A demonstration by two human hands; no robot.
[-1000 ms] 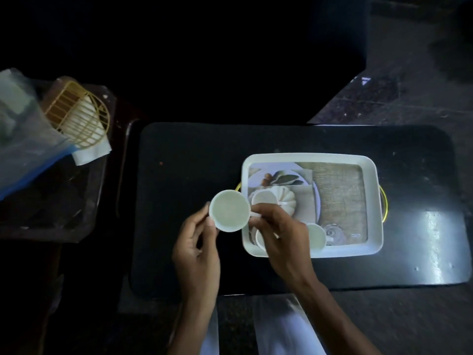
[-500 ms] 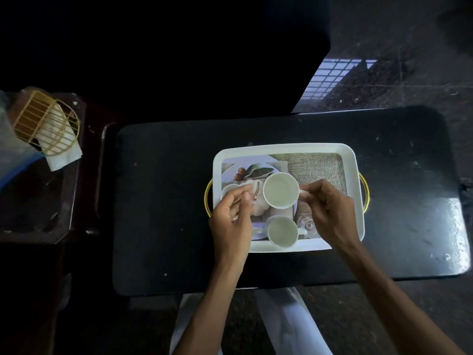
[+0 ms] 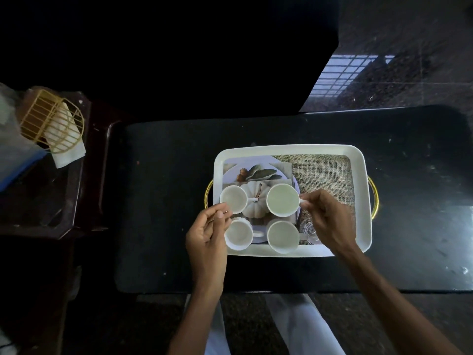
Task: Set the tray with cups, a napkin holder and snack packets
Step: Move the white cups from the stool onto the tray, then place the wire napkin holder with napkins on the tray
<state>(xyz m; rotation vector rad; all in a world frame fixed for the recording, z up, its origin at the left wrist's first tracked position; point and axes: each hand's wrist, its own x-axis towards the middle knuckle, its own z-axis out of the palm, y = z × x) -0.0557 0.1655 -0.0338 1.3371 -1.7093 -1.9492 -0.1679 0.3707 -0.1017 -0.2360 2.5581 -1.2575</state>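
A white tray (image 3: 289, 149) with gold handles lies on the black table (image 3: 166, 226). Several white cups stand in its left half. My right hand (image 3: 330, 221) pinches the handle of the far right cup (image 3: 282, 200), which rests on the tray floor. The far left cup (image 3: 233, 199) stands with its handle pointing right. My left hand (image 3: 207, 237) is curled just in front of it, fingertips at its near rim. Two more cups (image 3: 238, 234) sit along the near edge. A gold wire napkin holder (image 3: 51, 124) with white napkins lies on the side table, far left.
The dark wooden side table (image 3: 84, 175) stands left of the black table and also bears a clear plastic bag (image 3: 10, 149). The tray's right half shows bare burlap print (image 3: 330, 172). A large dark shape fills the space beyond the table.
My right hand carried a cup from the tray's left edge into the tray and set it down. My left hand put another cup at the far left and drew back toward me.
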